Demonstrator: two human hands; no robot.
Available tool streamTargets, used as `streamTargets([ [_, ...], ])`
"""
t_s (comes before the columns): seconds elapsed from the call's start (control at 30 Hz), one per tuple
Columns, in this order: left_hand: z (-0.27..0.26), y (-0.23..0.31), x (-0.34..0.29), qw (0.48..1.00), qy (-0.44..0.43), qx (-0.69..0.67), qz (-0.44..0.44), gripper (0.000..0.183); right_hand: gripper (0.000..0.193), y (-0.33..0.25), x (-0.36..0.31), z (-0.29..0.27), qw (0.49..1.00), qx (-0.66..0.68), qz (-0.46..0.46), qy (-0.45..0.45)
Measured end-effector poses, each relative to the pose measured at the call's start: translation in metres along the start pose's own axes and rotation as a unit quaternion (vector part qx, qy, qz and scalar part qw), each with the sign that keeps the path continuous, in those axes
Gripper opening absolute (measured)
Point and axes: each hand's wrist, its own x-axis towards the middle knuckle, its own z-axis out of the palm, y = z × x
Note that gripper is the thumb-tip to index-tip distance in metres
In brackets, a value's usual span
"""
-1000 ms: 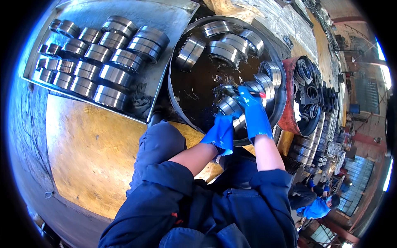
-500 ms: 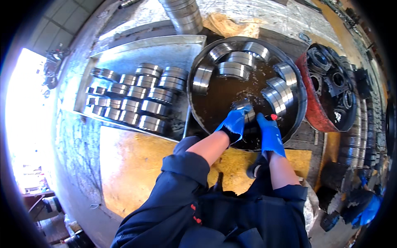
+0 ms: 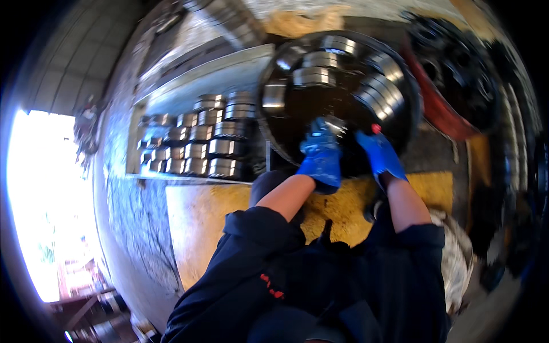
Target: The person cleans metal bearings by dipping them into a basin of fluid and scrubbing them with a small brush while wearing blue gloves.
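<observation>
My left hand (image 3: pixel 321 150), in a blue rubber glove, grips a shiny metal ring (image 3: pixel 336 124) over the dark liquid in a large round tub (image 3: pixel 414 123). Its fingers are wrapped on the ring's near side. My right hand (image 3: pixel 378 153), gloved in blue too, is closed at the tub's near right part. A small red-tipped thing (image 3: pixel 376 128) shows at its fingers; the rest is hidden and blurred. More metal rings stand in the tub, among them a ring (image 3: pixel 314 76) at the back and a group of rings (image 3: pixel 380 96) at the right.
Left of the tub, a metal tray (image 3: pixel 171 91) holds rows of shiny rings (image 3: pixel 223 147). A red-sided drum (image 3: pixel 437 108) with dark metal parts stands at the right. A yellow board (image 3: pixel 200 220) lies before me. Stacked rings (image 3: pixel 229 23) stand at the back.
The view has shifted and blurred. My left hand has turned, with its fingers now pointing away from me and the ring at their tips. My right hand stays close by with the red-tipped thing.
</observation>
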Motion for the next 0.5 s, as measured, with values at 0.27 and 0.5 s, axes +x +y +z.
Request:
streamTargets([
  [0.27,-0.023,0.002,0.015,0.988,-0.132,-0.066,-0.052,0.1,0.029,0.048,0.044,-0.017,0.982,0.157,-0.076,0.072],
  [0.5,-0.018,-0.045,0.055,0.973,-0.15,-0.173,0.025,0.075,0.029,0.021,0.056,0.009,0.981,0.145,-0.131,0.022],
])
